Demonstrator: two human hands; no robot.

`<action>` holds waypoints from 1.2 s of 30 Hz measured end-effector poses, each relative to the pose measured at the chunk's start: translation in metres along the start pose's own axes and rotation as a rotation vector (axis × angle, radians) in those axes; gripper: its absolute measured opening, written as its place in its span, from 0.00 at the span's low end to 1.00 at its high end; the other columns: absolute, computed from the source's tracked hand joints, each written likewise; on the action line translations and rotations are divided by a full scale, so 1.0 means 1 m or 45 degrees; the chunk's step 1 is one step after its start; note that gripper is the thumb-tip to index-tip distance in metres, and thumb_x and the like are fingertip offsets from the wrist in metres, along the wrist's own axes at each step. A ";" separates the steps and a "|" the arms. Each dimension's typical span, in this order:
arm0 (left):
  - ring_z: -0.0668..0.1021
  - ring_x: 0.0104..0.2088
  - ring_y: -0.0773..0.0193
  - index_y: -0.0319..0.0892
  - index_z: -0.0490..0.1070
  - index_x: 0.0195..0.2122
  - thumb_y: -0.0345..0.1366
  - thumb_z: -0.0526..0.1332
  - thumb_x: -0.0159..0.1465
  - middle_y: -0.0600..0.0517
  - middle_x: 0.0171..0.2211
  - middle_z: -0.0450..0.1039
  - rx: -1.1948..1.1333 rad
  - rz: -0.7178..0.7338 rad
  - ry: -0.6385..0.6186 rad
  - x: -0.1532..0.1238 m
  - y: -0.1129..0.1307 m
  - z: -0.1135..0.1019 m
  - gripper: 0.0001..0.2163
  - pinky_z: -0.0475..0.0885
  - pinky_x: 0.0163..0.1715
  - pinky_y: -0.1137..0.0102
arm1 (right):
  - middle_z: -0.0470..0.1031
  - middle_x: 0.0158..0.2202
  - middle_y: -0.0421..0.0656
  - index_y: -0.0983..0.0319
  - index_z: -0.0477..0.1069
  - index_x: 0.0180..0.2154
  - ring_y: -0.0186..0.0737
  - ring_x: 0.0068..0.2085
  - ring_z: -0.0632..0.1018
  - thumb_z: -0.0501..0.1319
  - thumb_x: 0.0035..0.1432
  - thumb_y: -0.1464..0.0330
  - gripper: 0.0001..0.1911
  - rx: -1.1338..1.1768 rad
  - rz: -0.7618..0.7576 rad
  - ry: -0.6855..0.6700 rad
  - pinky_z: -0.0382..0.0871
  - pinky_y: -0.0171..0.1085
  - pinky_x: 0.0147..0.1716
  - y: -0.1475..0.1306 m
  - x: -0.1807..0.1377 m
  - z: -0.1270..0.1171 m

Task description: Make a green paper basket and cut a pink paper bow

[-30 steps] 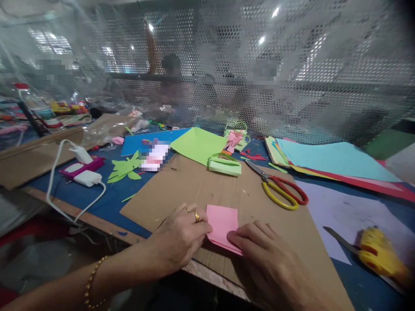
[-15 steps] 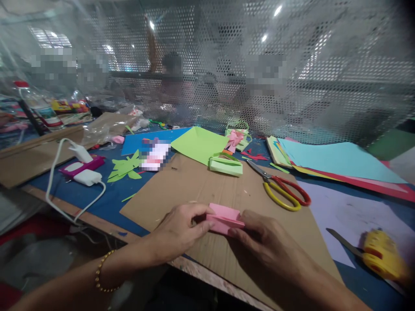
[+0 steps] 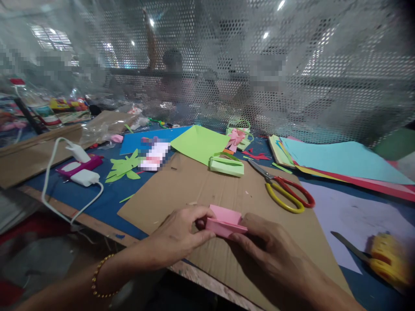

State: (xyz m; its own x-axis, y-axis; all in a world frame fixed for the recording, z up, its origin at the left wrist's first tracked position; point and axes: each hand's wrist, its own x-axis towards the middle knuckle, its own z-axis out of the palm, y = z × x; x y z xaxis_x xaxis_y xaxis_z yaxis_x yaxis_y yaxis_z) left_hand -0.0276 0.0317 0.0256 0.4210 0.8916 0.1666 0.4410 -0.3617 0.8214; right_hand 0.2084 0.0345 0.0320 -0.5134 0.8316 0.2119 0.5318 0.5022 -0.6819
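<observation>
Between my two hands is a small piece of folded pink paper (image 3: 225, 220), its upper flap standing a little apart from the lower layer. My left hand (image 3: 186, 231) pinches its left end, thumb in front and fingers behind. At the right end, my right hand (image 3: 267, 242) grips it with the thumb along the lower edge. Under both hands lies a brown cardboard sheet (image 3: 175, 190). Beyond the pink paper sits a small light-green folded paper box (image 3: 227, 166). To its right rest scissors (image 3: 282, 185) with one red and one yellow handle, blades partly spread.
Green paper (image 3: 199, 142), green scraps (image 3: 125, 166) and a power strip (image 3: 81, 166) with white plugs are at the left. Coloured sheets (image 3: 343, 160) are stacked at the right, near a purple sheet (image 3: 340, 220) and a yellow tool (image 3: 387, 259). A perforated metal screen (image 3: 207, 65) stands behind.
The gap between the pink paper's flap and its lower layer has widened slightly. Both hands keep hold of its ends. The whole view has shifted a little.
</observation>
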 end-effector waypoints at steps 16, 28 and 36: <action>0.74 0.37 0.65 0.45 0.75 0.41 0.28 0.62 0.64 0.55 0.36 0.74 0.018 0.066 0.012 -0.004 0.002 0.001 0.07 0.66 0.36 0.72 | 0.75 0.33 0.40 0.56 0.74 0.38 0.40 0.37 0.76 0.56 0.68 0.66 0.08 -0.014 -0.005 -0.128 0.69 0.32 0.29 -0.006 -0.004 -0.005; 0.73 0.37 0.64 0.43 0.76 0.38 0.28 0.61 0.65 0.54 0.34 0.73 0.036 0.121 -0.009 -0.002 0.001 0.001 0.05 0.65 0.36 0.70 | 0.76 0.36 0.40 0.56 0.74 0.39 0.38 0.35 0.76 0.59 0.65 0.72 0.06 -0.058 -0.031 -0.136 0.67 0.32 0.27 -0.004 -0.004 -0.006; 0.76 0.40 0.64 0.43 0.79 0.39 0.26 0.60 0.66 0.50 0.38 0.74 -0.277 0.267 0.079 -0.007 -0.002 0.001 0.08 0.69 0.41 0.69 | 0.75 0.41 0.45 0.58 0.74 0.42 0.40 0.40 0.77 0.58 0.62 0.75 0.10 -0.071 -0.142 0.125 0.73 0.37 0.36 -0.006 -0.012 0.002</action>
State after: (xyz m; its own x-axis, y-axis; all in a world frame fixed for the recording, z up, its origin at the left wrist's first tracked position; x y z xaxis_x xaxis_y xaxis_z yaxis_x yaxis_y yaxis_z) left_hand -0.0311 0.0258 0.0221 0.4330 0.8209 0.3722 0.1668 -0.4788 0.8619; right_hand 0.2097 0.0206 0.0319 -0.5047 0.7876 0.3536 0.5130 0.6030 -0.6109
